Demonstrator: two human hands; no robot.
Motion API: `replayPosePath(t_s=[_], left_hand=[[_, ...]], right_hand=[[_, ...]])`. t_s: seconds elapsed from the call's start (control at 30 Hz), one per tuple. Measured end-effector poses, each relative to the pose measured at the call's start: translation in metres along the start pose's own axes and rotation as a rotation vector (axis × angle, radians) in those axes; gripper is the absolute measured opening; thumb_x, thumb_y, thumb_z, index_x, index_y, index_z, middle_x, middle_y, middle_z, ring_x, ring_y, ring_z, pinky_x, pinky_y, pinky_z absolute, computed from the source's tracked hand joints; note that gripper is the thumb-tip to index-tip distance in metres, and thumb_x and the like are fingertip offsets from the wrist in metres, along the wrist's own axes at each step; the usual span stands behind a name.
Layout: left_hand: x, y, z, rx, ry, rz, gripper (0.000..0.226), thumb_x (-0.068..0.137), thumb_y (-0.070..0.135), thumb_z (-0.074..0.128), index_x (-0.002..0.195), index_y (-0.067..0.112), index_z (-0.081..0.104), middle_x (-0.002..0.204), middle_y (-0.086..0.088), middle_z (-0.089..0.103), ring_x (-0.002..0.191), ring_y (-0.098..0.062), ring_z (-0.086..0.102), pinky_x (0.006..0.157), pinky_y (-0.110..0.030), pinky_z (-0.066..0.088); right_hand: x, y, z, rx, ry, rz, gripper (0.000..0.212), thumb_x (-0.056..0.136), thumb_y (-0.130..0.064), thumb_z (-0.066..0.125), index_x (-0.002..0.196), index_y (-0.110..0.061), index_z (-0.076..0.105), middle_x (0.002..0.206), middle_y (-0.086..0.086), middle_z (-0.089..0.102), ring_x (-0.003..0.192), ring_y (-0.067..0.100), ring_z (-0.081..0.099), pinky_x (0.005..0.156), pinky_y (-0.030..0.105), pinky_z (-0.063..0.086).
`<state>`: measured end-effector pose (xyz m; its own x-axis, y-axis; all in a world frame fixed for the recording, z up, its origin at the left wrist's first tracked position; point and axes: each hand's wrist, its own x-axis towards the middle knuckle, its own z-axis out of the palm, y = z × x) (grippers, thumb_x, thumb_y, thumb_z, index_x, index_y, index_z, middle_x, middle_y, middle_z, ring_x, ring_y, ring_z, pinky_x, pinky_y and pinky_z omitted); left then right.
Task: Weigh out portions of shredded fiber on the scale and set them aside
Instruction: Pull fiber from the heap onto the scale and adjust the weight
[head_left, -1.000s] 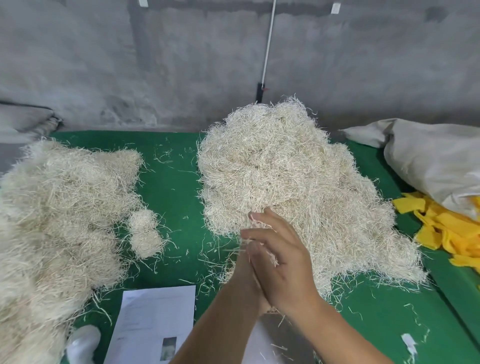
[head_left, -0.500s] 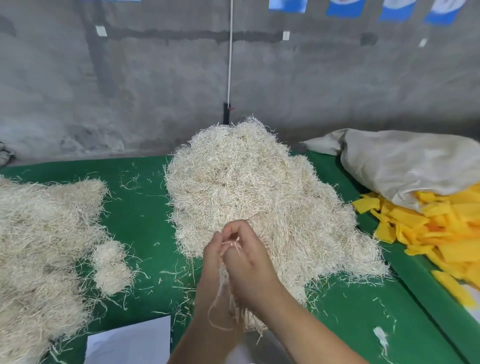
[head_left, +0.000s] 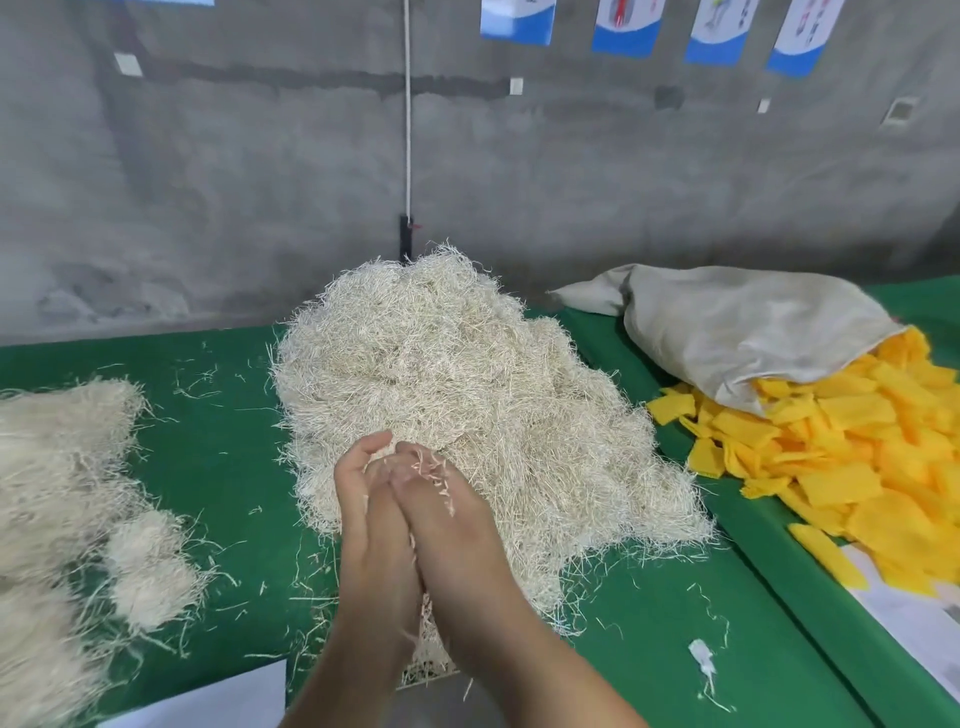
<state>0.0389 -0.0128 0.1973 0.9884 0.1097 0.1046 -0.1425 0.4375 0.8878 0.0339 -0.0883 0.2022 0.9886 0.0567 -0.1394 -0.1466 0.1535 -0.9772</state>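
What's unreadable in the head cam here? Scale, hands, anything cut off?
- Scale: cannot be made out; forearms and fiber cover the grey patch at the bottom edge.
- What the left hand and right hand hold: palms pressed together, only stray strands show.
- Left pile: cut by frame edge, blurred.
- Wall posters: cropped at top, too small.

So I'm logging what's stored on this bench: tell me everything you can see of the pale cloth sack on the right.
The cloth sack is an off-white, slightly grubby woven fabric bag, creased and slumped on its side on the green table cover, to the right of the central fiber pile and apart from it. Its closed end points left toward the wall; its mouth faces right, where yellow pieces spill out across the cover. Neither hand touches it.
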Motion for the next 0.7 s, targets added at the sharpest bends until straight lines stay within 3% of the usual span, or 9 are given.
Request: replayPosePath(t_s=[0.1, 0.17, 0.27, 0.33, 0.37, 0.4, 0.5, 0.57, 0.7], left_hand=[[-0.01, 0.014, 0.002, -0.049, -0.056, -0.04, 0.077, 0.068, 0.059, 0.062, 0.14, 0.032, 0.053, 0.148, 0.003, 0.052, 0.142, -0.023, 0.046, 0.118, -0.059, 0.035], [-0.009, 0.017, -0.01, -0.095, -0.076, -0.085, 0.055, 0.08, 0.051, 0.065, 0.132, 0.038, 0.057, 0.153, 0.003, 0.046, 0.144, -0.025, 0.043, 0.114, -0.057, 0.042], [0.0, 0.006, -0.036, -0.156, -0.013, -0.229, 0.029, 0.1, 0.036, 0.052, 0.126, 0.04, 0.063, 0.147, 0.006, 0.051, 0.134, -0.029, 0.053, 0.097, -0.051, 0.055], [-0.003, 0.008, -0.026, -0.06, -0.066, -0.238, 0.047, 0.084, 0.064, 0.06, 0.128, 0.047, 0.063, 0.144, 0.012, 0.055, 0.134, -0.026, 0.054, 0.104, -0.052, 0.05], [-0.008, 0.008, -0.021, 0.015, -0.093, -0.252, 0.062, 0.079, 0.075, 0.063, 0.133, 0.046, 0.062, 0.146, 0.011, 0.056, 0.134, -0.026, 0.055, 0.108, -0.054, 0.047], [-0.012, 0.004, -0.011, 0.039, -0.079, -0.3, 0.068, 0.082, 0.076, 0.063, 0.138, 0.038, 0.062, 0.147, 0.003, 0.058, 0.132, -0.029, 0.057, 0.109, -0.055, 0.045], [-0.036, -0.016, 0.008, -0.158, 0.084, -0.476, 0.062, 0.076, 0.067, 0.077, 0.118, 0.021, 0.077, 0.115, -0.008, 0.074, 0.108, -0.026, 0.071, 0.089, -0.046, 0.054], [-0.041, -0.02, 0.012, -0.215, 0.22, -0.472, 0.062, 0.083, 0.067, 0.069, 0.121, 0.018, 0.074, 0.113, -0.009, 0.076, 0.102, -0.027, 0.075, 0.087, -0.044, 0.054], [-0.035, -0.015, 0.019, -0.184, 0.249, -0.427, 0.055, 0.099, 0.06, 0.052, 0.119, 0.011, 0.068, 0.103, -0.021, 0.077, 0.092, -0.034, 0.078, 0.08, -0.044, 0.057]], right_hand=[[0.005, -0.01, -0.025, 0.14, 0.088, 0.038, 0.022, 0.1, -0.031, 0.06, 0.118, -0.03, 0.073, 0.113, 0.01, 0.076, 0.104, 0.03, 0.074, 0.092, 0.055, 0.059], [0.01, -0.011, -0.048, 0.267, 0.231, 0.027, 0.022, 0.104, -0.018, 0.055, 0.114, -0.02, 0.074, 0.111, 0.019, 0.075, 0.103, 0.036, 0.073, 0.096, 0.06, 0.056], [0.007, -0.006, -0.059, 0.166, 0.33, -0.057, 0.024, 0.102, -0.038, 0.06, 0.111, -0.021, 0.075, 0.111, 0.023, 0.072, 0.106, 0.039, 0.071, 0.095, 0.054, 0.057], [0.0, -0.003, -0.049, 0.059, 0.28, -0.117, 0.041, 0.094, -0.056, 0.063, 0.081, -0.019, 0.074, 0.083, 0.014, 0.075, 0.095, 0.025, 0.052, 0.066, 0.028, 0.06], [-0.004, -0.002, -0.04, 0.025, 0.221, -0.131, 0.046, 0.092, -0.06, 0.062, 0.065, -0.024, 0.066, 0.061, 0.004, 0.069, 0.046, 0.005, 0.038, 0.053, 0.026, 0.052], [-0.007, 0.002, -0.031, 0.005, 0.154, -0.14, 0.049, 0.094, -0.061, 0.061, 0.059, -0.026, 0.059, 0.052, -0.003, 0.058, 0.043, 0.011, 0.055, 0.048, 0.027, 0.045], [-0.012, 0.018, -0.007, -0.169, 0.117, -0.254, 0.047, 0.098, -0.066, 0.048, 0.073, -0.026, 0.054, 0.064, -0.009, 0.052, 0.057, 0.011, 0.05, 0.053, 0.033, 0.042], [-0.013, 0.025, -0.009, -0.466, 0.215, -0.379, 0.042, 0.099, -0.073, 0.03, 0.102, -0.039, 0.053, 0.098, -0.021, 0.056, 0.092, 0.004, 0.055, 0.078, 0.039, 0.049], [-0.013, 0.022, -0.018, -0.578, 0.256, -0.405, 0.046, 0.099, -0.069, 0.025, 0.14, -0.051, 0.033, 0.144, -0.023, 0.02, 0.143, 0.003, 0.013, 0.116, 0.04, 0.023]])
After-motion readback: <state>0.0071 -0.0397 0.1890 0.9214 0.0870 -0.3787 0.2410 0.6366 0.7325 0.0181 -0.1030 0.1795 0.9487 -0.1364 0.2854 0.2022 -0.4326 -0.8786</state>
